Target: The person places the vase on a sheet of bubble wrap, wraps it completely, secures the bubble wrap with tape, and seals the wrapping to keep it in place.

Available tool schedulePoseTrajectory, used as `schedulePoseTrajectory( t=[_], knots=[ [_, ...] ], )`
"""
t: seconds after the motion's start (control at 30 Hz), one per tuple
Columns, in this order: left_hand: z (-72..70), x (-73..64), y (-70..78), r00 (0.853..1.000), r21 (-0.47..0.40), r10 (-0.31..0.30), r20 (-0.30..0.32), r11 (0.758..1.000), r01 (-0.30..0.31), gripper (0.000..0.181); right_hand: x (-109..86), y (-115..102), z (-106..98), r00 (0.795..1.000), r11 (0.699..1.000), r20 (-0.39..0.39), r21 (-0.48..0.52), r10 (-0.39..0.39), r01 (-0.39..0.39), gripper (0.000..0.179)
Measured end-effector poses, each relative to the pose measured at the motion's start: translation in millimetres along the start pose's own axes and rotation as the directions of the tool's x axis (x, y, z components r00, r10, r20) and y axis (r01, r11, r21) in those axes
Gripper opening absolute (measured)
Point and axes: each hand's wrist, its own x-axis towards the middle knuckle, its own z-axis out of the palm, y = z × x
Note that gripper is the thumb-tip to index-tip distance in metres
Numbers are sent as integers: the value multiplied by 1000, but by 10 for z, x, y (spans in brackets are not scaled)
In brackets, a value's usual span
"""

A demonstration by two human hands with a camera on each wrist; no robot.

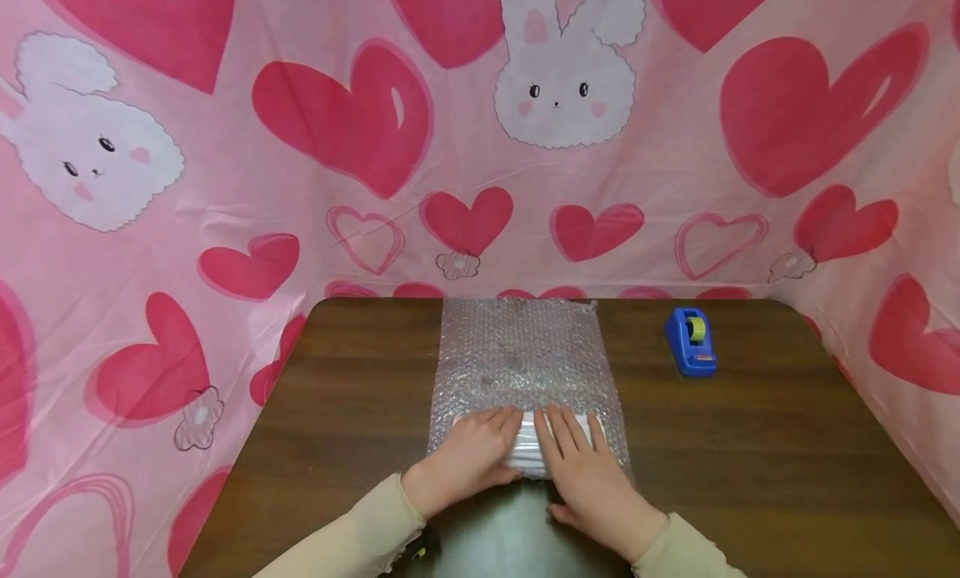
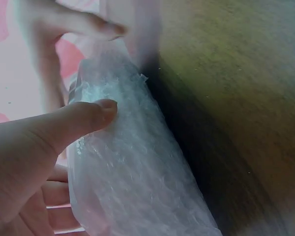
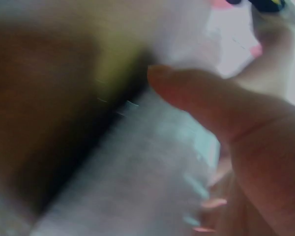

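A sheet of bubble wrap lies lengthwise on the table, its near end folded around a white, box-like item whose kind cannot be told. My left hand holds this bundle from the left. In the left wrist view its thumb presses the near face of the bubble wrap, with the fingers on the opposite side. Fairly straight fingers of my right hand rest over the bundle's right part. Its thumb stands off the near edge, blurred in the right wrist view.
A blue tape dispenser with a yellowish roll stands at the back right of the brown wooden table. Partly hidden by the left sleeve is a small dark object with a yellow-green part. Pink heart-and-rabbit cloth hangs around the table.
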Motion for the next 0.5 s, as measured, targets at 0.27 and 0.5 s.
schedulePoseTrajectory(
  t=[0.27, 0.5],
  knots=[
    [-3, 38, -78, 999, -169, 32, 22, 985, -28, 61, -18, -13, 220, 997, 989, -79, -147, 7, -18, 128],
    [-35, 43, -96, 997, -236, 54, 48, 971, -42, 56, 17, 47, 315, 961, 973, -269, -231, -59, -5, 101]
  ],
)
